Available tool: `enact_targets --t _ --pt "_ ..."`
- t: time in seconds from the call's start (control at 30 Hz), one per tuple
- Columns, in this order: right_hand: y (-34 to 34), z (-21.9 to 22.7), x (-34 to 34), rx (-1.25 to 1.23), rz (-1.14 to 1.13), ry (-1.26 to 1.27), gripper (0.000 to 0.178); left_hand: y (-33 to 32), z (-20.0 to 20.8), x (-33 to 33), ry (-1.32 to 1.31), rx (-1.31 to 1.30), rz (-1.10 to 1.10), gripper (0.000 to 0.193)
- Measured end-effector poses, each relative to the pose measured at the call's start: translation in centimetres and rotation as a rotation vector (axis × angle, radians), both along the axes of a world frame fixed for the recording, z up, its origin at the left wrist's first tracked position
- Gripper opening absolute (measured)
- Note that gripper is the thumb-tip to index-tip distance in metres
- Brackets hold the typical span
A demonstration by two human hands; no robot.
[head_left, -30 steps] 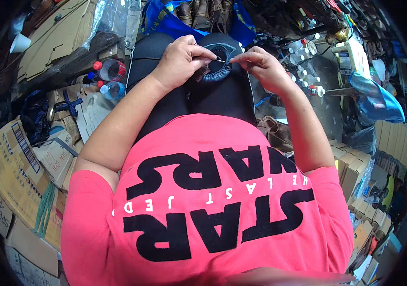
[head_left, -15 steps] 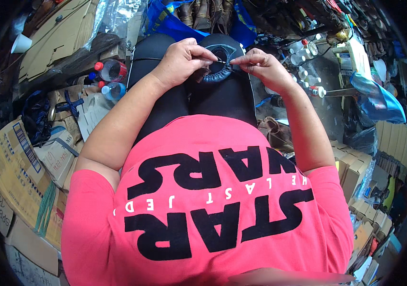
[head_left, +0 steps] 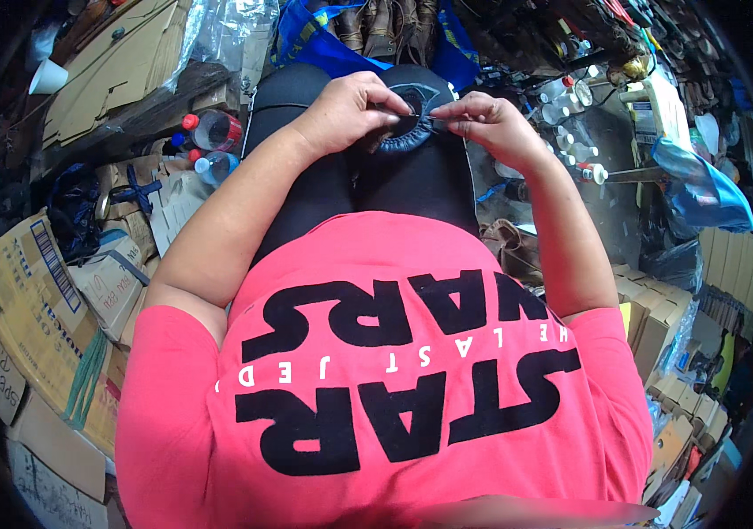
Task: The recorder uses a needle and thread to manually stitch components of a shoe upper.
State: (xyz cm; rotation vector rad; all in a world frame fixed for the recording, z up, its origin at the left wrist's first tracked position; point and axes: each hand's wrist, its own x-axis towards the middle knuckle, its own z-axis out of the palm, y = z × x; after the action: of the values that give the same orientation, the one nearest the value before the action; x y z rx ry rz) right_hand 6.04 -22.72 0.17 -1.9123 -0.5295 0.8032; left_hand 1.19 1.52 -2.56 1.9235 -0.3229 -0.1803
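Black trousers [head_left: 301,189]: both forearms extend forward above them, elbows bent outward. Left hand [head_left: 350,110]: over the inner thighs, fingers narrowed to a pinch. Right hand [head_left: 491,128]: at the right thigh, likewise pinched; contents indiscernible. Dark blue shoe [head_left: 404,141]: on the right thigh.

Plastic bottles [head_left: 217,132], a white cup [head_left: 48,78] and brown cardboard [head_left: 125,66] crowd the left.

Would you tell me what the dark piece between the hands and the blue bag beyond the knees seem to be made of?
The dark piece looks like leather or a synthetic, faintly shiny, since its edge puckers in soft folds; which one, I cannot tell. The blue bag is probably plastic, judging by its glossy, creased side.
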Motion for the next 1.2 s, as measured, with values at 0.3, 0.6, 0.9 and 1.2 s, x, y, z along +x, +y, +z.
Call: enact_targets --t 0.3,0.6,0.9,1.2 --pt "0.5 1.0 -1.2 -0.093 -0.061 0.011 0.030 -0.3 0.4 -1.4 0.022 -0.010 0.118 0.022" --pt "0.9 -1.0 -0.7 0.082 -0.133 0.065 0.025 -1.4 -1.6 -0.5 0.221 -0.259 0.049 0.022" --pt "2.2 -0.5 -0.1 -0.004 -0.101 -0.106 0.018 -1.1 -1.2 0.3 0.233 -0.156 0.020 0.028" --pt "1.7 -0.8 0.3 0.135 -0.114 0.142 0.012 4.3 3.9 -0.1 -0.442 0.399 0.315 0.011"
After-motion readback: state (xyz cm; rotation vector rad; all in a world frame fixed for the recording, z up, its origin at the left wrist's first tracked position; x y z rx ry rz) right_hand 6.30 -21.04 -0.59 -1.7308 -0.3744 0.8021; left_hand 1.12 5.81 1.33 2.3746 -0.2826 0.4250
